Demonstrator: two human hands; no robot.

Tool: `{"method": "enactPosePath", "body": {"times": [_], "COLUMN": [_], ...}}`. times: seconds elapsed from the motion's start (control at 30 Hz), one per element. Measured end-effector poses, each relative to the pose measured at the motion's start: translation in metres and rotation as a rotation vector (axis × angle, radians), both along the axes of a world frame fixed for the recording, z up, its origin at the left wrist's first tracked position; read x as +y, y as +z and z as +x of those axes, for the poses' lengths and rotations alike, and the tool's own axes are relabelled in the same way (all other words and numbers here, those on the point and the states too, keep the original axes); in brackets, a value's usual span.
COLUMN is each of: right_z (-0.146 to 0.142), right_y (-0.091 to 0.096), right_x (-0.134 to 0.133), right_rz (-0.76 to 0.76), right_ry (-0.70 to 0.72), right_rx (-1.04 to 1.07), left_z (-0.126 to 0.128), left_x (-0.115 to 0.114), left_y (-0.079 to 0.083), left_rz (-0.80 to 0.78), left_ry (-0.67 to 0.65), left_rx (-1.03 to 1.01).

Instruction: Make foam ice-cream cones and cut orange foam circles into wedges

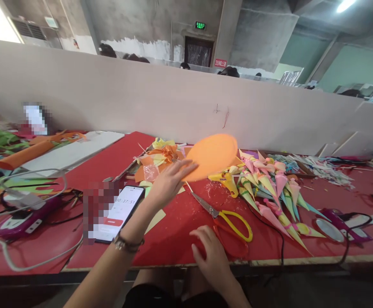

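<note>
My left hand (170, 182) reaches forward and grips the near left edge of an orange oval sheet (216, 154), which looks like paper and is slightly blurred. The sheet is tilted above the far side of the table, partly in front of loose paper scraps. Near the table's front edge, my right hand (213, 256) is apart from any object, its fingers loosely curved and spread. Just beyond it lie scissors (220, 214) with yellow and red handles. A yellow glue gun (227, 179) rests behind them, beside a pile of pastel paper cones (276, 188).
A phone (118, 214) showing a timer lies left of my left forearm. Purple power strips (22, 220) with cables sit at both sides. Orange and yellow scraps (163, 154) lie at the back, below a pale partition (141, 98). A red board (109, 162) lies at left.
</note>
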State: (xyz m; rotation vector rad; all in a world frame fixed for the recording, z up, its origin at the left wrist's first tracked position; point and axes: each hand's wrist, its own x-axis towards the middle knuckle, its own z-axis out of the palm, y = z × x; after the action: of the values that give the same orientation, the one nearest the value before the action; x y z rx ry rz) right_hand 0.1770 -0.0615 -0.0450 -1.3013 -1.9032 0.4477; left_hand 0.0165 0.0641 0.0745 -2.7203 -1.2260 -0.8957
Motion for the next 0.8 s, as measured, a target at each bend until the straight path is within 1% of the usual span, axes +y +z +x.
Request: {"method": "enactPosePath", "body": {"times": [0.07, 0.17, 0.23, 0.3, 0.37, 0.4, 0.5, 0.57, 0.63, 0.8], "right_z": [0.002, 0.005, 0.010, 0.019, 0.030, 0.036, 0.048, 0.051, 0.050, 0.044], "right_y": [-0.004, -0.006, -0.003, 0.002, 0.007, 0.010, 0.017, 0.019, 0.020, 0.021], "right_x": [0.000, -0.002, -0.003, -0.004, -0.005, -0.005, -0.006, -0.009, -0.012, -0.015], "right_rz": [-0.004, -0.023, -0.029, -0.006, 0.037, 0.054, 0.021, -0.029, -0.065, -0.112], "right_ry": [-0.042, -0.174, -0.222, -0.245, -0.238, -0.207, -0.019, 0.074, 0.118, 0.170], "right_rx": [0.188, 0.440, 0.519, 0.487, 0.340, 0.234, -0.039, -0.122, -0.167, -0.280], "left_z": [-0.015, -0.034, -0.045, -0.054, -0.060, -0.062, -0.066, -0.066, -0.064, -0.064], "left_x": [-0.027, -0.066, -0.086, -0.101, -0.108, -0.109, -0.107, -0.106, -0.106, -0.109], "left_y": [-0.023, -0.063, -0.084, -0.095, -0.096, -0.093, -0.082, -0.076, -0.074, -0.081], "left_rz": [-0.089, -0.297, -0.412, -0.487, -0.557, -0.580, -0.612, -0.608, -0.593, -0.470], "left_ry": [-0.072, -0.188, -0.246, -0.282, -0.319, -0.330, -0.301, -0.249, -0.200, -0.141], "left_rx": [0.003, -0.070, -0.122, -0.156, -0.137, -0.122, -0.081, -0.036, 0.041, 0.213]}}
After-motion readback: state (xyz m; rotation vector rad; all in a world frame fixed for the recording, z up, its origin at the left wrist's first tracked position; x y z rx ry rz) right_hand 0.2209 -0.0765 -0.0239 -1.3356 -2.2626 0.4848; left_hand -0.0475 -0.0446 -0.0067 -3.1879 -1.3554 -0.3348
